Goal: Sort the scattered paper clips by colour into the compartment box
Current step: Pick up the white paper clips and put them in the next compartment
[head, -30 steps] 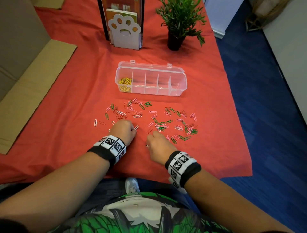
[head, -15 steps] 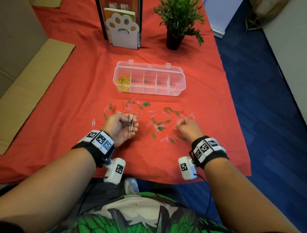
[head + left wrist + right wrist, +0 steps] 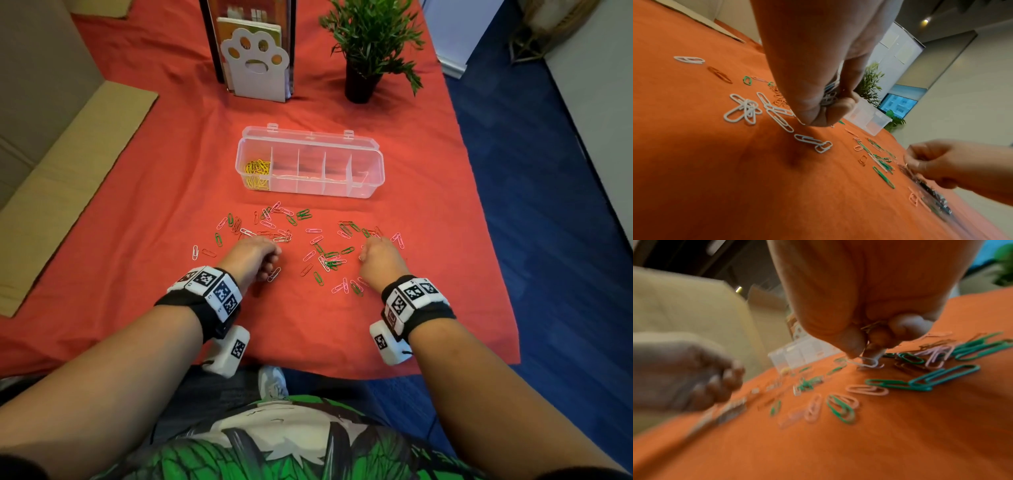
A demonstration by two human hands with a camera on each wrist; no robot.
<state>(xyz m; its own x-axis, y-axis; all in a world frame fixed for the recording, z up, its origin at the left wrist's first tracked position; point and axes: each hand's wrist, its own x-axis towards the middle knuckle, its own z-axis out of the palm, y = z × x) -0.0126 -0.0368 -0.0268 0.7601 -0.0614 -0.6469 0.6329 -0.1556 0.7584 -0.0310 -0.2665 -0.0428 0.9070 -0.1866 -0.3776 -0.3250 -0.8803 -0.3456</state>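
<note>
Paper clips [image 3: 310, 240] lie scattered on the red cloth [image 3: 137, 205] before the compartment box [image 3: 366, 161]; light, springy wire, likely to tangle, best pinched singly at a loop. Left hand [image 3: 251, 257] clutches white ones, right hand [image 3: 376, 260] pinches another white clip

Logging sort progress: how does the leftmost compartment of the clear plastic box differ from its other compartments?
The leftmost compartment of the clear plastic box holds a heap of yellow paper clips; the other compartments show no clips. The leftmost compartment looks yellow through its front wall; the others show only the red cloth beneath. All lie uncovered.
</note>
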